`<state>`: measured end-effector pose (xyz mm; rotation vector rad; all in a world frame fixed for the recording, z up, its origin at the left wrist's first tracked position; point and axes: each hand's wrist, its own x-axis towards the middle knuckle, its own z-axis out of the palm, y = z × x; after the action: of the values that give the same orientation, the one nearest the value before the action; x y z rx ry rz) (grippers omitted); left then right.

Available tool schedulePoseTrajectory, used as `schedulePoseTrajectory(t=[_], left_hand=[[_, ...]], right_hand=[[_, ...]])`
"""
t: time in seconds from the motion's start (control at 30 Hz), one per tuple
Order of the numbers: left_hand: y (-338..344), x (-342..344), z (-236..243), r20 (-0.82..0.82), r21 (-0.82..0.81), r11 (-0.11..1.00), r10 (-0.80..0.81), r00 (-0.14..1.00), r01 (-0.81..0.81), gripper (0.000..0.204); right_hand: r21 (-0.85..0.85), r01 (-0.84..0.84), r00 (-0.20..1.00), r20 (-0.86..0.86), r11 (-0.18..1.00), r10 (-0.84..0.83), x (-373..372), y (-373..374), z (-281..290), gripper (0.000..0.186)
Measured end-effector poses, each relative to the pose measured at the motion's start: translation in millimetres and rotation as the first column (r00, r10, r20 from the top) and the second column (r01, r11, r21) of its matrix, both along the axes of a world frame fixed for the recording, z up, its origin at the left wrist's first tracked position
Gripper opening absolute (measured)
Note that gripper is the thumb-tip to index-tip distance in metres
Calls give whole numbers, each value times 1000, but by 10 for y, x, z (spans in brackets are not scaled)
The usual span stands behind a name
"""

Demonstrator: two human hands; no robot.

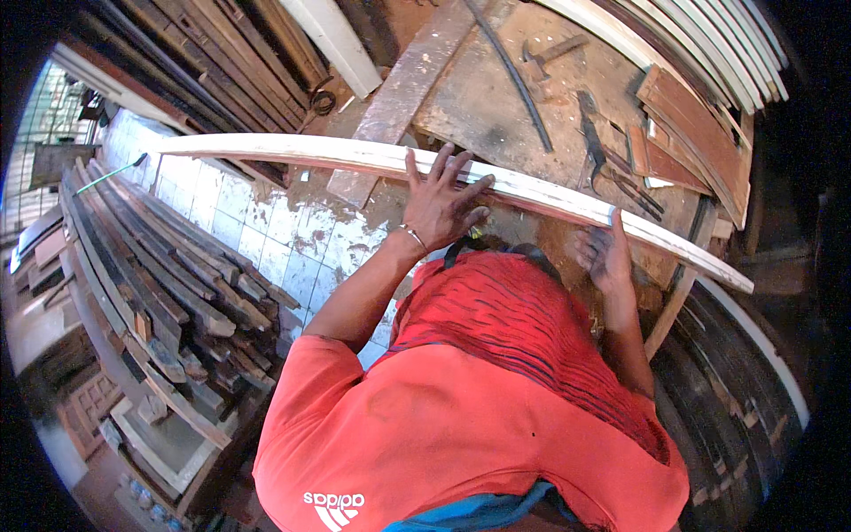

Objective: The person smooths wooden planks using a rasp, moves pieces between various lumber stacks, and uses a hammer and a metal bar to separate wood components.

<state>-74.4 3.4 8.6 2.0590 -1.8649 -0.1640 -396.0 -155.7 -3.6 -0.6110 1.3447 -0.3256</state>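
Left hand (443,195), at 12 o'clock from the middle of the view, lies palm down with its fingers spread wide: four cross the top of one long white plank (337,151), not wrapped tightly around it. One bracelet (409,236) circles that wrist. Right hand (605,254), at 3 o'clock, is half curled, one digit raised against the plank's near edge and the rest bent loosely; whether it grips, I cannot tell. The single plank runs from 10 o'clock to 3 o'clock, passing in front of the one red shirt (461,399).

Beyond it, between 12 and 2 o'clock, is one bench (479,102). On this lie one hammer (558,51) at 1 o'clock and one dark rod (514,80) between 12 and 1. Some dark tools (592,146) lie near 2 o'clock, overlapping too much to count. Farther out at 2 o'clock are at least two brown boards (696,129) and several white strips (722,53). One coil (324,101) sits at 11 o'clock. At 9 o'clock is a timber pile (168,275), many pieces deep, with one green stick (108,175) just above it.
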Motion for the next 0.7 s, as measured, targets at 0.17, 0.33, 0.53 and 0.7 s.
schedulePoseTrajectory(t=[0.17, 0.33, 0.53, 0.7], left_hand=[[117, 140, -76, -82, -125, 988, -96, 992, 85, 52], [308, 530, -34, 39, -114, 957, 273, 961, -267, 62], [413, 640, -64, 55, -144, 966, 223, 973, -214, 52], [674, 523, -123, 102, -226, 949, 247, 964, -220, 50]], right_hand=[[98, 34, 998, 52, 995, -40, 153, 145, 83, 111], [74, 109, 971, 204, 991, -122, 431, 224, 17, 131], [16, 220, 942, 258, 975, -216, 555, 261, -182, 112], [-81, 320, 915, 286, 944, -286, 486, 447, -186, 85]])
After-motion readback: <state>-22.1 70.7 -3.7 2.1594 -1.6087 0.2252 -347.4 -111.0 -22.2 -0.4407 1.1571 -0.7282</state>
